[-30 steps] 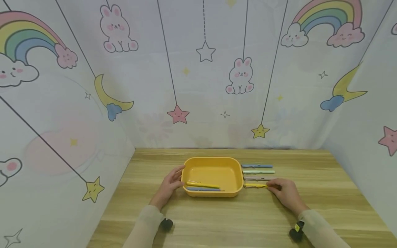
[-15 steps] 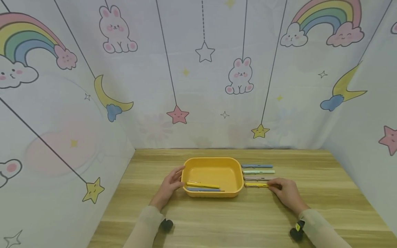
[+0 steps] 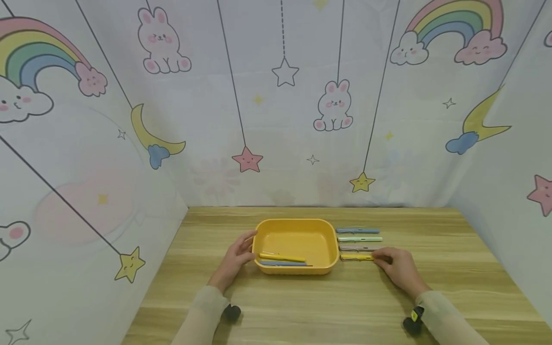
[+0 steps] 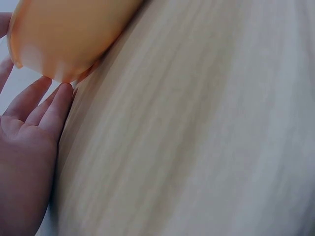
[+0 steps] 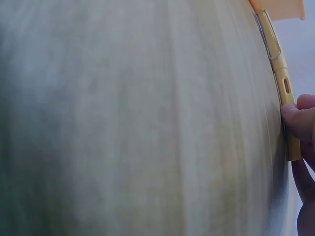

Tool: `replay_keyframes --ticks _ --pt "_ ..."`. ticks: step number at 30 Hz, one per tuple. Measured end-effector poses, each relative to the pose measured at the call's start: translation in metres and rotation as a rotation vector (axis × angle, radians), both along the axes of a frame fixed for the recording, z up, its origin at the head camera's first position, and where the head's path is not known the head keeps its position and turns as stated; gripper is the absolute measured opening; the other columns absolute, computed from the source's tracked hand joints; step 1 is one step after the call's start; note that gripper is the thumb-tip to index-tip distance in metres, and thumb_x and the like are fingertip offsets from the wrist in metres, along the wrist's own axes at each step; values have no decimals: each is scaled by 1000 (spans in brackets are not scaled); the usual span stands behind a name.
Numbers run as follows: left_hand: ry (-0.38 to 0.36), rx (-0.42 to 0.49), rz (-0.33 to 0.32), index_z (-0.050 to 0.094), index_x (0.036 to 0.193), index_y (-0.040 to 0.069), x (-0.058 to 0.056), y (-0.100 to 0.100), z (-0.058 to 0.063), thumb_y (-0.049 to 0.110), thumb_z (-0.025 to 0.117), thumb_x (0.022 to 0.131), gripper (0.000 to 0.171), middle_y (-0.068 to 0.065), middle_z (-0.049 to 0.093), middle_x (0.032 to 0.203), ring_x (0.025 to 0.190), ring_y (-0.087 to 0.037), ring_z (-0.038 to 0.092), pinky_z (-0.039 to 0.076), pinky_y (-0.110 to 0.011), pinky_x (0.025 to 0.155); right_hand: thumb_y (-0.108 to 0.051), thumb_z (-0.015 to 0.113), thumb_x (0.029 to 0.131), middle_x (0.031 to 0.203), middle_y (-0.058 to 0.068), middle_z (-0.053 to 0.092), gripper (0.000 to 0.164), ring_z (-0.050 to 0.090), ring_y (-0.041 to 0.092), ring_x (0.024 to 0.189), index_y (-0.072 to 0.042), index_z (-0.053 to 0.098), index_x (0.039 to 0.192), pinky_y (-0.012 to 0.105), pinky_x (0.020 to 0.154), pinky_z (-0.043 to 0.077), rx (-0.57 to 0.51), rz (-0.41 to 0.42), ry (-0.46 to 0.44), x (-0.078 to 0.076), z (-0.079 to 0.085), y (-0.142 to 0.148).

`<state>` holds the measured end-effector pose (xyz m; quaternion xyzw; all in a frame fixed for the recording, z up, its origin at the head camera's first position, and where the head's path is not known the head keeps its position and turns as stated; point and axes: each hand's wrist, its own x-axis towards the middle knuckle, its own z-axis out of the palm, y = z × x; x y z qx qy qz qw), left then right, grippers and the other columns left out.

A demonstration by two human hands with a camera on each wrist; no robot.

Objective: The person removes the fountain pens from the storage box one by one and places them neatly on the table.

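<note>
A yellow rectangular tray [image 3: 297, 270] stands on the wooden table. My left hand [image 3: 235, 261] is at its left end, relaxed fingers touching the wall; in the left wrist view the fingertips [image 4: 63, 91] meet the tray's underside edge. Inside, along the near wall, lie a yellow pen [image 3: 282, 258] and a blue pen [image 3: 280, 263]. To the right of the tray, my right hand [image 3: 398, 268] pinches another yellow pen [image 5: 281, 73] by its barrel end between thumb and fingers. That pen lies flat, its clip end towards the tray.
Beyond the pinched pen, a greyish-pink pen [image 3: 358, 248], a pale green pen [image 3: 360, 239] and a blue pen [image 3: 358, 231] lie in a parallel column, clip ends beside the tray. Patterned cloth walls [image 3: 280, 182] enclose the table's [image 3: 310, 306] back and sides.
My right hand and the pinched yellow pen have shifted very slightly to the right. The left hand, the tray and the other pens stay where they were.
</note>
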<state>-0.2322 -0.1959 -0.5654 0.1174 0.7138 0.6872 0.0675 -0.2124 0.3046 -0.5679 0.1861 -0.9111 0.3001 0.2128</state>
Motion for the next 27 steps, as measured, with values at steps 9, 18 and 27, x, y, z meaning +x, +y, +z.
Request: replay_keyframes --ticks 9,18,27 --pt "1 -9 13 45 158 10 1 1 0 1 66 97 65 -19 39 166 154 -38 35 31 -53 123 8 88 76 95 5 81 25 76 22 86 -9 83 94 33 73 62 -4 -8 -7 -1 -1 1" --pt "-5 1 1 45 159 12 1 -1 -2 1 66 97 66 -19 39 166 154 -38 35 29 -57 124 6 89 74 95 2 81 27 76 21 88 -10 83 95 39 74 63 21 -20 6 -1 -3 2" --pt "6 -19 11 45 158 11 0 -1 -2 2 67 97 65 -20 40 165 154 -39 36 32 -56 122 5 86 80 102 9 81 27 77 34 97 -7 82 104 50 81 62 -38 -38 -21 -2 8 5"
